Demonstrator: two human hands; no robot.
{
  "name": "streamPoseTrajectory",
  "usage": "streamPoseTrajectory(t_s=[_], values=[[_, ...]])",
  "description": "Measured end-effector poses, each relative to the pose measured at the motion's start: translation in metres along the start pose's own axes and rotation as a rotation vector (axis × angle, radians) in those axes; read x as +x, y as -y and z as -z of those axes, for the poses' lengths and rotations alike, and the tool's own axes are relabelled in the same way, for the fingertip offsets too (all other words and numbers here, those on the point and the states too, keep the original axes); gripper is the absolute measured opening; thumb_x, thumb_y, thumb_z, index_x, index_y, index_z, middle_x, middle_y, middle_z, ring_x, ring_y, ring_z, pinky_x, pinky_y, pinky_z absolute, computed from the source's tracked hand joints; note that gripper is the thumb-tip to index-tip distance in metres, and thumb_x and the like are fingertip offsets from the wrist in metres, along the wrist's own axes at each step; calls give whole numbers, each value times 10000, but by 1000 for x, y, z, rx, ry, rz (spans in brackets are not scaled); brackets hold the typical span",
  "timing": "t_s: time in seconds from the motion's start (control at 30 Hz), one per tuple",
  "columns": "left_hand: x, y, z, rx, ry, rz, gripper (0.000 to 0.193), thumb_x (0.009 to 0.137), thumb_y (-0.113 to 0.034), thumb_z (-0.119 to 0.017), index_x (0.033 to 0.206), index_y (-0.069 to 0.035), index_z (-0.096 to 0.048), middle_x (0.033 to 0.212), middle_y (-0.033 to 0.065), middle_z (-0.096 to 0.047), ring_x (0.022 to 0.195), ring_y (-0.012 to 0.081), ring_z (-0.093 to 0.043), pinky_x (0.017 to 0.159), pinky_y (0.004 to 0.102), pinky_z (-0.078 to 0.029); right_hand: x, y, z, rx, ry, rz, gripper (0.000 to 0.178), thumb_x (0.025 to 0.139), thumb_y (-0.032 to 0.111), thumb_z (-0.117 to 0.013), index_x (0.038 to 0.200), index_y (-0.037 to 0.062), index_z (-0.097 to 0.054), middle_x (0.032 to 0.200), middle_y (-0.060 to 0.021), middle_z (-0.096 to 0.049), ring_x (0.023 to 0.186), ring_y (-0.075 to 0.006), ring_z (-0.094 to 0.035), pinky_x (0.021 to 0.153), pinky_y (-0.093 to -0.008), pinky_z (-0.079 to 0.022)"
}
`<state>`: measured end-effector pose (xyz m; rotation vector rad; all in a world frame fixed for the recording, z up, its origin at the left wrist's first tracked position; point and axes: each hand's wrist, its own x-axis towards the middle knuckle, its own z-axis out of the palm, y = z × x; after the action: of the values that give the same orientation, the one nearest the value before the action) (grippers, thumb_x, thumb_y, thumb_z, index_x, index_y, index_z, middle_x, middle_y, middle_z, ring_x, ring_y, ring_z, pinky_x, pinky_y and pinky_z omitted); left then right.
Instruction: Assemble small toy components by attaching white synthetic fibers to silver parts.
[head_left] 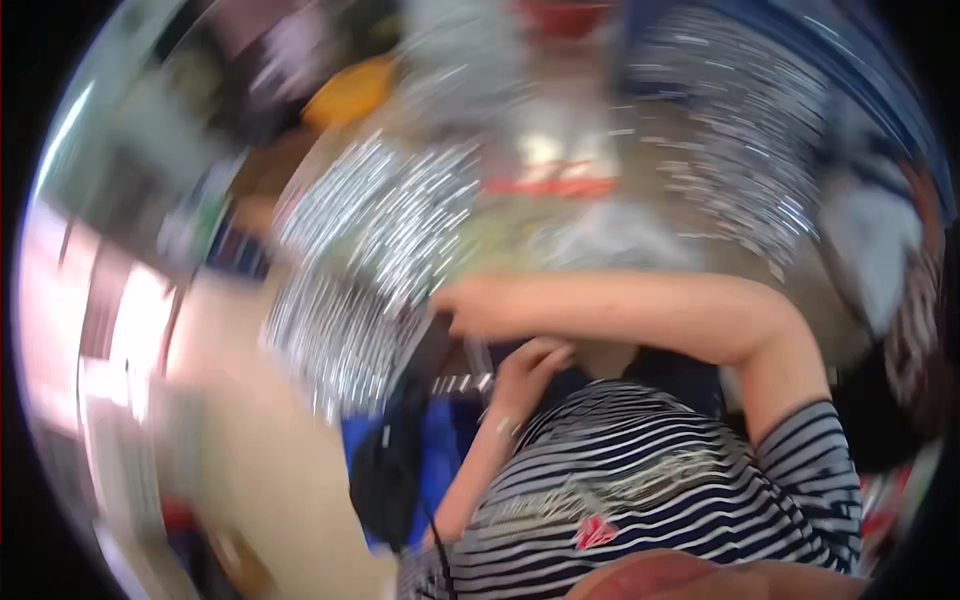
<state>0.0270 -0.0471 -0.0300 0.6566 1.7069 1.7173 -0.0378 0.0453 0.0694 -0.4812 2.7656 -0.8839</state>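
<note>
The whole picture is smeared by motion. My right arm reaches across in front of my body to the left. At its end my right hand [475, 305] has its fingers bent and closed beside a dark grey, flat-looking thing [428, 345] and a mass of shiny silver items [390, 220]. What those fingers hold, if anything, is too blurred to name. Below it, close to my striped shirt, my left hand [530, 370] is raised with loosely bent fingers apart. Nothing shows in it. A thin band circles the left wrist.
Left of my left forearm are a bright blue thing [435, 460] and a black bag-like shape [385, 480]. More glinting silver items [740, 140] lie at the far right. A yellow object [350, 92] stands far left. Pale floor [270, 420] stretches along the left.
</note>
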Motion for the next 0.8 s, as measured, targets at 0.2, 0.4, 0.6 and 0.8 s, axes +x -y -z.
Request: streamPoseTrajectory(t_s=[0.2, 0.4, 0.6, 0.8], values=[[-11, 10, -11, -132, -5, -207, 124, 824, -115, -604, 833, 6, -631, 726, 61, -636, 676, 118, -611, 641, 254, -487, 92, 86, -25, 48, -20, 387, 446, 845, 88, -512, 1284, 144, -454, 770, -146, -627, 725, -235, -616, 669, -345, -483], [-14, 5, -9, -149, -40, -224, 121, 763, -124, -624, 754, -4, -638, 655, 84, -646, 602, 155, -633, 568, 267, -488, 130, 168, -70, -121, 182, 424, 472, 836, 110, -503, 1300, 96, -413, 1015, -193, -615, 930, -356, -587, 796, -441, -469], [-11, 8, 2, -174, 52, -142, 139, 773, -122, -602, 743, 10, -631, 652, 79, -650, 606, 133, -631, 577, 246, -494, 173, 176, -91, -205, 154, 423, 524, 821, 81, -488, 1331, 102, -365, 1000, -180, -623, 931, -337, -599, 783, -446, -478], [21, 72, -27, -121, -18, -338, 166, 782, -122, -594, 819, 33, -643, 666, 91, -647, 603, 144, -625, 585, 266, -490, 202, 146, -89, -163, 105, 346, 576, 830, 89, -484, 1372, 117, -291, 975, -251, -605, 912, -370, -590, 786, -439, -454]])
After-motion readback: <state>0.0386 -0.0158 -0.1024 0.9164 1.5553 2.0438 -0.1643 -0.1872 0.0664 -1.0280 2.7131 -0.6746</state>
